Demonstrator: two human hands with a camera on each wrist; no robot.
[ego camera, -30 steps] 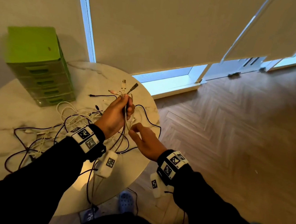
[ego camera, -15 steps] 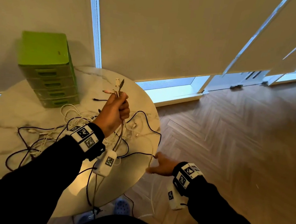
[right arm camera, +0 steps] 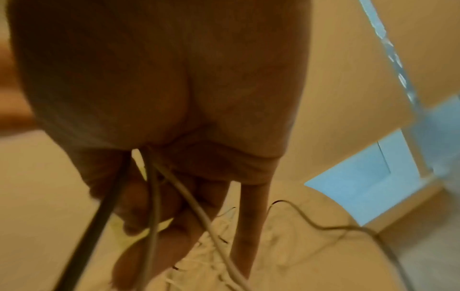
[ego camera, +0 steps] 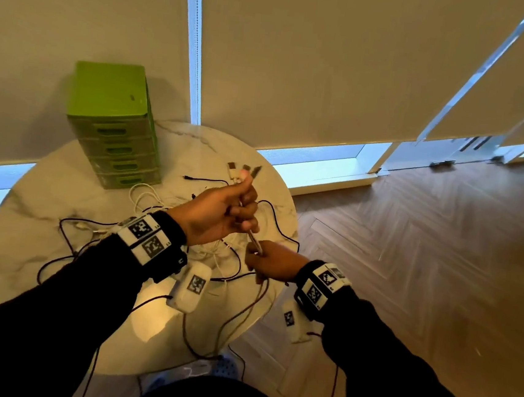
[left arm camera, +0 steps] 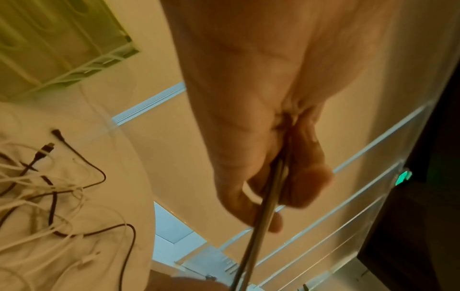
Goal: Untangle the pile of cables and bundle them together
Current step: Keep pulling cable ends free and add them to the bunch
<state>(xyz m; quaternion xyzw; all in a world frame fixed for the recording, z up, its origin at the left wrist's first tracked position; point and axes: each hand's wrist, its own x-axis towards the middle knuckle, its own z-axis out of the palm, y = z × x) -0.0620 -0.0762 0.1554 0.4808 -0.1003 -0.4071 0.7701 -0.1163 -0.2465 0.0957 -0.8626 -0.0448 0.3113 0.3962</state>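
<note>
My left hand (ego camera: 237,208) is raised over the round table and grips a bunch of cables (ego camera: 252,237) in its fist. Their USB plugs (ego camera: 244,172) stick up above the thumb. Just below it, my right hand (ego camera: 259,259) grips the same cables where they come out of the fist. In the right wrist view the cables (right arm camera: 151,185) run out under its curled fingers. The left wrist view has the strands (left arm camera: 263,204) leaving the left hand (left arm camera: 273,177) taut. A tangle of white and black cables (ego camera: 169,221) lies on the table beneath.
A green drawer unit (ego camera: 114,126) stands at the back left of the round marble table (ego camera: 42,209). Black cables hang off the table's near edge toward the floor. Wooden floor (ego camera: 424,262) lies to the right, window blinds behind.
My right hand came up from beside the table's edge and took hold of the cables just under the left fist. The left hand kept its grip on the bunch.
</note>
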